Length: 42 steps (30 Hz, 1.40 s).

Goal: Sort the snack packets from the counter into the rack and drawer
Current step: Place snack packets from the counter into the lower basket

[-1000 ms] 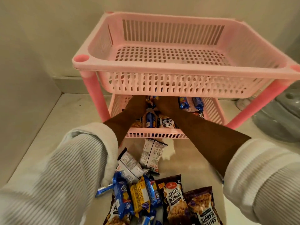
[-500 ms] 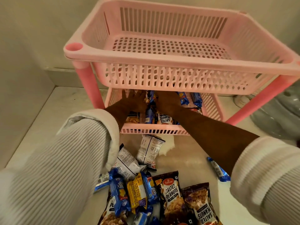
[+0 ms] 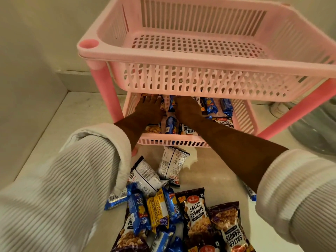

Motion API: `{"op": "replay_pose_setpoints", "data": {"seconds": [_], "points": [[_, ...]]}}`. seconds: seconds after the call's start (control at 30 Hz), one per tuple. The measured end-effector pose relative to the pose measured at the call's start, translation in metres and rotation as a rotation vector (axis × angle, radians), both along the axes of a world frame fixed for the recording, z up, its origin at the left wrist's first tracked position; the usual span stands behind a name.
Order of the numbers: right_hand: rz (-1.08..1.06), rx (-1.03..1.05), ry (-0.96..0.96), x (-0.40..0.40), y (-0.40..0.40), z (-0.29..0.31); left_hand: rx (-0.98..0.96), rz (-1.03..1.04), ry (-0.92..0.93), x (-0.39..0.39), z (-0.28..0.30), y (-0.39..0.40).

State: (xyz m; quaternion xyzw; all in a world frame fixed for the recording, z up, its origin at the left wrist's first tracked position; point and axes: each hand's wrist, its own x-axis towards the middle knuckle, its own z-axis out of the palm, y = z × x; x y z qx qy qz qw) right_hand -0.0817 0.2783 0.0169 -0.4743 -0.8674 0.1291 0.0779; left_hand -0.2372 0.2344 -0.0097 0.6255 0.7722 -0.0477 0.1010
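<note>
Nearest the camera, a heap of snack packets is seen on the pale stone counter [image 3: 54, 135]: two dark Salted Peanuts pouches [image 3: 196, 215] side by side, blue biscuit packets [image 3: 138, 210] overlapping a yellow-backed packet [image 3: 158, 210], and beyond them two white-backed packets [image 3: 173, 163] turned label-down. A further blue packet [image 3: 251, 194] is partly hidden under the right forearm. Both arms, in white ribbed sleeves [image 3: 63, 188] pushed up from the wrists, are extended forward into the lower tier [image 3: 172, 141] of a pink slotted plastic two-tier rack [image 3: 200, 59]. The left hand [image 3: 148, 110] is laid palm-down with fingers spread over packets at the left of that tier. The right hand [image 3: 185, 108] is laid just beside it, palm-down on the packets; its fingertips are hidden beneath the upper basket, so whether anything is pinched cannot be told. Blue biscuit packets [image 3: 211, 106] and a Salted Peanuts pouch [image 3: 223, 121] lie in the tier to the right of the hands. The upper basket is perforated throughout.
</note>
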Motion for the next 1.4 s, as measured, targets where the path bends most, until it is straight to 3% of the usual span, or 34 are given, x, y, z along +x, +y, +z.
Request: {"op": "replay_pose_setpoints", "data": {"seconds": [0.23,0.63,0.8,1.03,1.2,1.4], "points": [[0.002,-0.021,0.083,-0.002,0.001,-0.003,0.035,0.010,-0.153,0.005,0.002,0.001],[0.039,-0.086,0.084,0.001,0.001,0.002,0.038,0.109,-0.115,0.008,0.009,0.000],[0.034,-0.071,0.127,0.010,-0.007,0.009,0.087,0.041,-0.074,0.010,0.017,-0.009],[0.012,0.075,0.333,0.054,-0.037,0.025,0.268,-0.002,-0.208,0.044,0.043,-0.059],[0.085,0.201,0.336,0.106,-0.076,0.026,0.290,-0.033,-0.253,0.073,0.054,-0.117],[0.073,0.314,0.446,0.153,-0.137,0.017,0.496,-0.200,-0.208,0.106,0.053,-0.173]]}}
